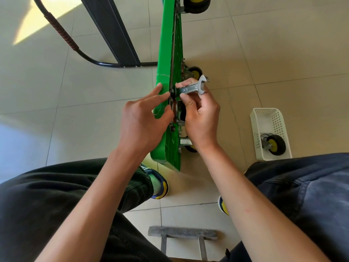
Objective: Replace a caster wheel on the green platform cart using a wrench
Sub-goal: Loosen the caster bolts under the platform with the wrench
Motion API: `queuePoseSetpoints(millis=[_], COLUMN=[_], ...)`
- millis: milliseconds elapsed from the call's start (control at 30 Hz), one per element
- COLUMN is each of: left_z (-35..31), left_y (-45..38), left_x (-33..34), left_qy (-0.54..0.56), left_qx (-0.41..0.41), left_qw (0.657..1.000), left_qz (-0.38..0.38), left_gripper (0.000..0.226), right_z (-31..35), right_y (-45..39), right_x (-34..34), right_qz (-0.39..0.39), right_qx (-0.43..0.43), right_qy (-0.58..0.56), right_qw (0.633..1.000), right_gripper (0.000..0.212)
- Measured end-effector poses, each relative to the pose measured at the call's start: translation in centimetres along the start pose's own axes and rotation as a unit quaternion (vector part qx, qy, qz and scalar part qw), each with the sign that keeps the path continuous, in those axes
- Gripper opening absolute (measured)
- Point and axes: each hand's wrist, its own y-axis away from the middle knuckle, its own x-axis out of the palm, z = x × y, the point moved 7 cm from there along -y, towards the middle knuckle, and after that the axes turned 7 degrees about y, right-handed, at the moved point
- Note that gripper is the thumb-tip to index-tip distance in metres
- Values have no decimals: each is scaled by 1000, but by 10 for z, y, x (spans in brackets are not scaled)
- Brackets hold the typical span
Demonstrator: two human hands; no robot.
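1. A green platform cart point(162, 103) stands on its long edge on a tiled floor, running from near to far in the middle of the view. Its ribbed underside faces right.

2. The person's left hand point(140, 120) rests against the cart's smooth left face. The fingers are mostly straight and pressed to the plastic, steadying it rather than gripping.

3. The right hand point(200, 112) pinches a silver open-end wrench point(192, 87) by its shank. The wrench's free jaw end points far and right. The other end sits at the cart's edge, where small fasteners appear, but whether it is seated on a nut cannot be told.

4. Just under the right hand, a caster wheel point(182, 112) is mostly hidden. Other black casters with yellow hubs show further along the underside, near and far.

5. To the right, well apart from the cart, a white perforated basket point(264, 118) holds a spare caster point(274, 144) with a metal bracket.

6. Handling, as a judgement: the wrench looks stiff, smooth steel, which may slip, so a hold far from the working jaw would give better leverage. The cart looks like light, rigid plastic and could tip on its edge, so bracing the flat face seems sensible. The spare caster is probably best lifted by its bracket.
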Motion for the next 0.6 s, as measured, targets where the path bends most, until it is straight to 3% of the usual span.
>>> queuePoseSetpoints(millis=[267,467,600], left_z=[2,3,4], left_y=[0,1,1], left_x=[0,1,1], left_qy=[-3,-5,-2], left_qx=[-7,-11,-11], left_qw=[1000,1000,1000], left_qz=[2,2,4], left_gripper=[32,31,31], right_z=[-6,-35,-65], right_y=[-4,-39,-53], right_x=[-7,-16,-7], right_qz=[-10,-1,51], right_qx=[44,203,371], right_qy=[-47,-128,-198], right_qw=[998,971,906], right_gripper=[13,17,9])
